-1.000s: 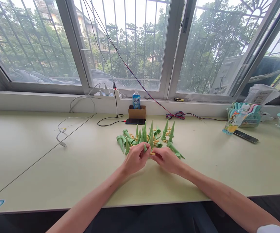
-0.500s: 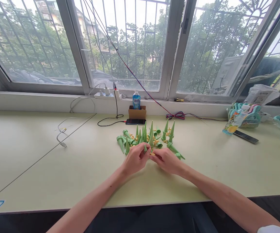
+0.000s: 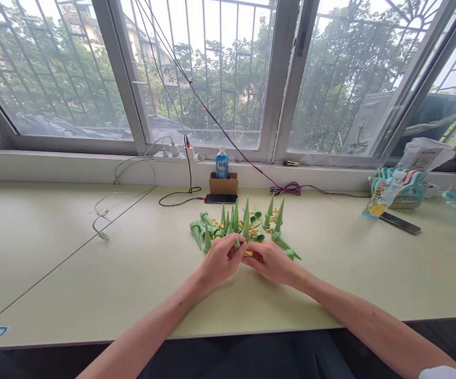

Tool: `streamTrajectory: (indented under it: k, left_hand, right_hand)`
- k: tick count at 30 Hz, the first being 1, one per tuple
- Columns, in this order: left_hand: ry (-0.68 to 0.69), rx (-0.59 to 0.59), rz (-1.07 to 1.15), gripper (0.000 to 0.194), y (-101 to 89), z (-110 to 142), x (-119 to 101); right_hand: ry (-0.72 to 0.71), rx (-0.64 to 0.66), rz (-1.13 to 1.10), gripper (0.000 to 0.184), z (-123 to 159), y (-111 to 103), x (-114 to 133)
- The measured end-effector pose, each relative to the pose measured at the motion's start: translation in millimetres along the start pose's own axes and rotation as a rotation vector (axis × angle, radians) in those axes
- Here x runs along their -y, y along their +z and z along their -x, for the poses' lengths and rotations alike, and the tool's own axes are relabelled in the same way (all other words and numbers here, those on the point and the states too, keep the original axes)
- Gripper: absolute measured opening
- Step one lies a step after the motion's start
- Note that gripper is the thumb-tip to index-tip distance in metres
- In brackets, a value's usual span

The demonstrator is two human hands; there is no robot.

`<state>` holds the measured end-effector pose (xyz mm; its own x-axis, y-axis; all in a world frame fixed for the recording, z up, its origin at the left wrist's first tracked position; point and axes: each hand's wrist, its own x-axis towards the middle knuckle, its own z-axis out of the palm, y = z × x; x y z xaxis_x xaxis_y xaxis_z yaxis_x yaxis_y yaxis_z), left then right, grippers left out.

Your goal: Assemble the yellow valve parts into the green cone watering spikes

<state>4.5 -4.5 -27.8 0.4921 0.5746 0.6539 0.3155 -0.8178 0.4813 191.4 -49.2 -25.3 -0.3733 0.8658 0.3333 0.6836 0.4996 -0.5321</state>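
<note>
My left hand (image 3: 225,255) is closed around a green plastic watering spike (image 3: 237,243), whose tip shows above the fingers. Close against it, my right hand (image 3: 271,259) pinches a small yellow valve piece (image 3: 248,253). The fingers hide where the two parts meet. Just beyond my hands lies a cluster of green spikes (image 3: 234,218) with yellow pieces among them, some upright and some on their sides. To the right of the cluster, two upright spikes (image 3: 268,213) stand together. A spike lying down (image 3: 285,244) rests near my right wrist.
Behind the cluster are a phone (image 3: 221,198) on a cable and a cardboard box (image 3: 224,184) with a blue bottle (image 3: 222,164). Bundled wires (image 3: 287,188) lie by the sill. At right are a drink pouch (image 3: 378,204), a dark phone-like slab (image 3: 400,223) and teal items (image 3: 404,196).
My right fingers have shifted slightly around the yellow piece. My left hand keeps its hold on the green spike, and the cluster looks unchanged.
</note>
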Motion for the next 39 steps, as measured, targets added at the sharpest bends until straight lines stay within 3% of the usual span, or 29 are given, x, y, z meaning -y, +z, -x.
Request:
streamTrajectory:
  k: [7,12,19,25,33,39]
  left_hand:
    - [-0.012,0.011,0.007,0.015,-0.2,-0.6,-1.2]
    - [-0.004,0.015,0.012,0.015,-0.1,-0.5,-1.2]
    - [-0.001,0.002,0.028,0.014,-0.7,-0.6,-0.5]
    - [0.006,-0.002,0.013,0.014,0.0,-0.7,-0.3]
    - [-0.003,0.002,0.026,0.015,-1.8,-0.7,-2.3]
    - [0.009,0.002,0.005,0.014,-1.0,-0.3,-1.5]
  right_hand:
    - [-0.012,0.008,0.048,0.038,0.2,1.1,-1.7]
    - [0.009,0.011,0.031,0.025,-0.1,0.4,0.4]
    - [0.003,0.029,0.069,0.038,0.1,0.6,-0.5]
    - [-0.007,0.017,0.044,0.027,0.6,-0.1,1.7]
    - [-0.003,0.024,0.087,0.045,0.9,0.5,-0.4]
    - [-0.005,0.016,0.051,0.034,0.5,0.1,1.0]
